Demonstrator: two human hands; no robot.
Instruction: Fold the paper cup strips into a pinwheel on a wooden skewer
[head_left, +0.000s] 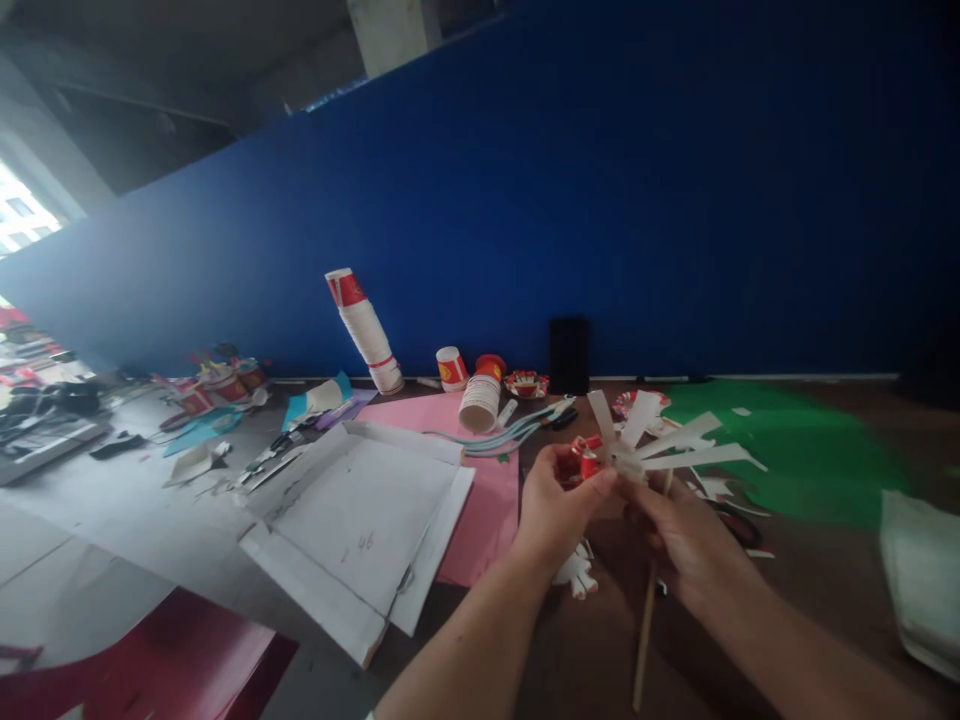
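Observation:
Between both hands is a cut paper cup (628,462), its white strips fanned out up and to the right, with red printed parts curled on the left. My left hand (556,495) is closed, pinching the cup's left side between thumb and fingers. My right hand (694,535) is closed on the cup's base from below and the right. A thin wooden stick (645,630) slants down past the right hand's fingers; whether they grip it I cannot tell. White paper scraps (577,572) lie below the hands. Scissors (739,524), dark-handled, lie partly hidden behind the right hand.
A leaning paper cup stack (367,335) stands by the blue partition (600,200). Nearby are a lying cup stack (480,402), a single cup (451,369) and a black upright object (569,355). A white box lid (337,530) overlaps pink paper (487,510); green paper (802,450) lies right.

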